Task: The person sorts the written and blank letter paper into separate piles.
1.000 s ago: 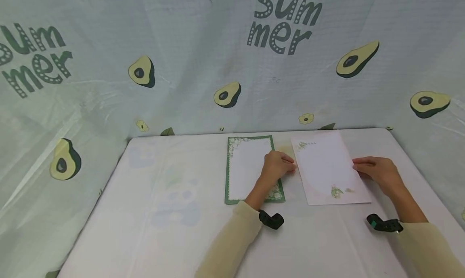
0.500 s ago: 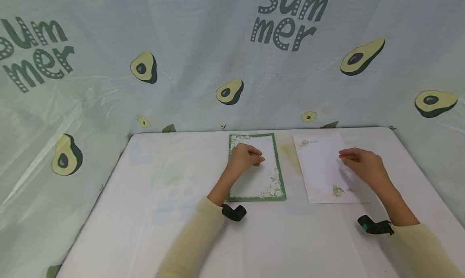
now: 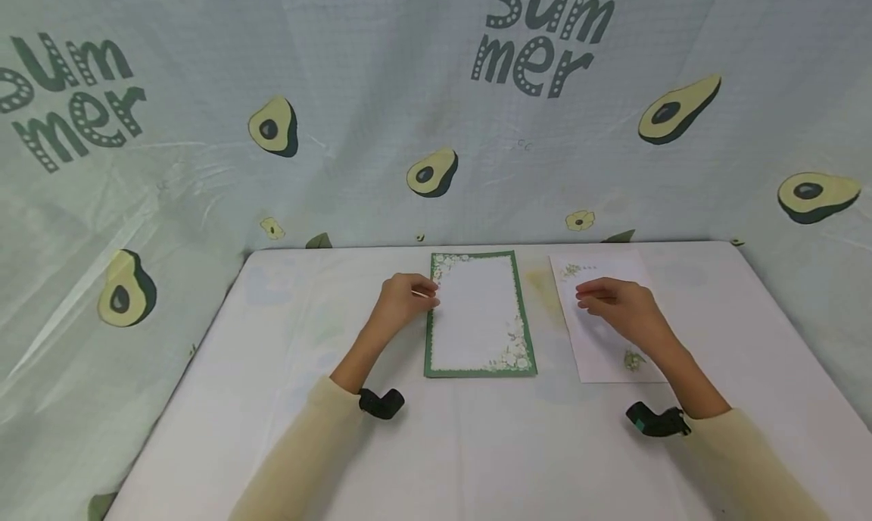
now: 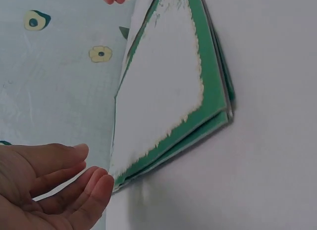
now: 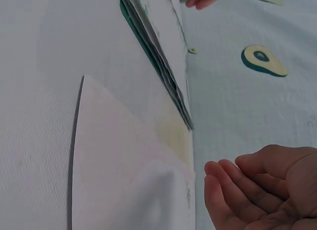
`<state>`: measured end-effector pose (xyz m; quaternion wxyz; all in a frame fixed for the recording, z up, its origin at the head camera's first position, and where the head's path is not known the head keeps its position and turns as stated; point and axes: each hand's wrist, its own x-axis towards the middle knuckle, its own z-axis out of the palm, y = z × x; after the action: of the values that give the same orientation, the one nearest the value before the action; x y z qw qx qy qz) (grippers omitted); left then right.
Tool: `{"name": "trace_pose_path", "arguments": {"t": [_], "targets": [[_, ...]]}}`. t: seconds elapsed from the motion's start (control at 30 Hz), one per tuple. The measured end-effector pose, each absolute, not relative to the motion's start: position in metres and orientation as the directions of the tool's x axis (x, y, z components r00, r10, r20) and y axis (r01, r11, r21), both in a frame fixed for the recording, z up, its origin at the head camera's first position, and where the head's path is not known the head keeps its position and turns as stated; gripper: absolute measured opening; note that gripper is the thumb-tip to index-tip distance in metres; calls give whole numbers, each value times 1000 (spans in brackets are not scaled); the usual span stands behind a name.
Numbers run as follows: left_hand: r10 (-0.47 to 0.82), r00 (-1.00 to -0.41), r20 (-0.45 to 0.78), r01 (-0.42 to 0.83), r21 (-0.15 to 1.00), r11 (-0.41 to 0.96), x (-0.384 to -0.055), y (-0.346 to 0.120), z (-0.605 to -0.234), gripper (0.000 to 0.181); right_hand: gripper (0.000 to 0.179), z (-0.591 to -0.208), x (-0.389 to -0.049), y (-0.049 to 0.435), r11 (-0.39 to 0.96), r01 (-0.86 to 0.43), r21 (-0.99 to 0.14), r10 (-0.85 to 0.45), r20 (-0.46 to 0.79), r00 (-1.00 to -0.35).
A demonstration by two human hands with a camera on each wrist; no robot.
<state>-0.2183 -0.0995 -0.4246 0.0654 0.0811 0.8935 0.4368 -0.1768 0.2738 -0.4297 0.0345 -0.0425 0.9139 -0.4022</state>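
Observation:
A stack of green-bordered paper point(image 3: 477, 316) with white flowers printed on its top sheet lies on the table; in the left wrist view its layers point(image 4: 183, 146) are slightly out of line. My left hand point(image 3: 406, 301) is at the stack's left edge, fingers loosely bent and holding nothing; whether it touches the paper I cannot tell. To the right lies a pale pink sheet point(image 3: 593, 354) with small green floral prints. Above that sheet hovers my right hand point(image 3: 623, 313), with loosely bent fingers and a gap under the thumb. It partly hides the sheet's middle and right side.
A white cloth covers the table point(image 3: 511, 453), with faint coloured patches at its left. Behind it hangs a pale curtain point(image 3: 354, 89) printed with avocados and lettering. Both wrists carry a black camera point(image 3: 381, 404). A narrow strip of cloth separates the two papers.
My left hand has moved left, from the gap between the papers across the green-bordered stack to its left edge. My right hand has left the pink sheet's right edge and moved left over it.

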Motion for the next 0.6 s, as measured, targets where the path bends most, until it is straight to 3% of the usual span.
{"name": "trace_pose_path", "arguments": {"t": [0.37,0.6], "targets": [[136,-977,-166,-47,783,621,-219,-119,-431,29,30,-444,-188,244,537,-44,-842,-186,-67,-980],[106,-954,-282,-195,845,497,-221,-117,-437,27,33,-455,-198,227,487,28,-873,-206,-147,-967]]}}
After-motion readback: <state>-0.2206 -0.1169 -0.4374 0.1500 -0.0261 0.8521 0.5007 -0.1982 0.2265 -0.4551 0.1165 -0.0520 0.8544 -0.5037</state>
